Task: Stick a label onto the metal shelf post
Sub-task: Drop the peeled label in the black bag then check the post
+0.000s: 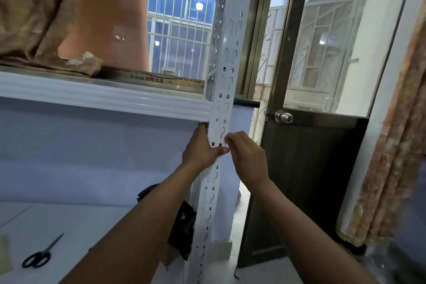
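A white perforated metal shelf post [227, 57] runs up the middle of the view. My left hand [201, 148] wraps the post from the left just under the upper shelf, thumb laid across its front face. My right hand [245, 155] is at the post's right edge at the same height, fingertips pinched together against the metal beside the left thumb. A small pale label edge seems to sit under those fingertips, but it is too hidden to be sure.
The white upper shelf [103, 97] carries tan cloth [34, 14] and a flat box. Black scissors [41, 256] lie on the lower shelf at left. A dark bag [182, 226] hangs behind the post. A door with a round knob [283, 117] stands right, beside a curtain.
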